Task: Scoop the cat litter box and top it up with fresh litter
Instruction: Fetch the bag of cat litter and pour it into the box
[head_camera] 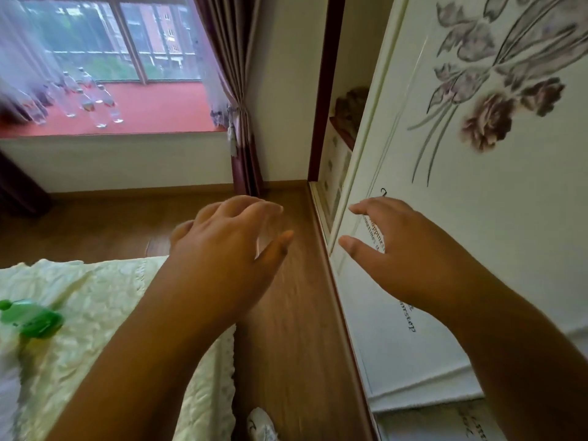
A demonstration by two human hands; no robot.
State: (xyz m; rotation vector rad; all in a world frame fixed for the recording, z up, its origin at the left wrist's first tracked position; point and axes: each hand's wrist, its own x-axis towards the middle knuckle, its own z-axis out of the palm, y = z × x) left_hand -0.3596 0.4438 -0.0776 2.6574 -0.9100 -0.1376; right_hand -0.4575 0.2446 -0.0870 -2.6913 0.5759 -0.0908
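Your left hand (222, 240) hovers over the wood floor (286, 313), fingers loosely spread, holding nothing. Your right hand (391, 246) is spread too, empty, fingertips at the edge of the white flowered wardrobe door (477, 186). A green bottle (30, 318) lies on the cream bedspread (95, 313) near its left edge. No litter box is in view.

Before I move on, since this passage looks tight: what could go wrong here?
1. The right hand is at the edge of the sliding door; fingers could get pinched.
2. The white object on the wooden floor could trip you.
3. No litter box or scoop is visible yet.
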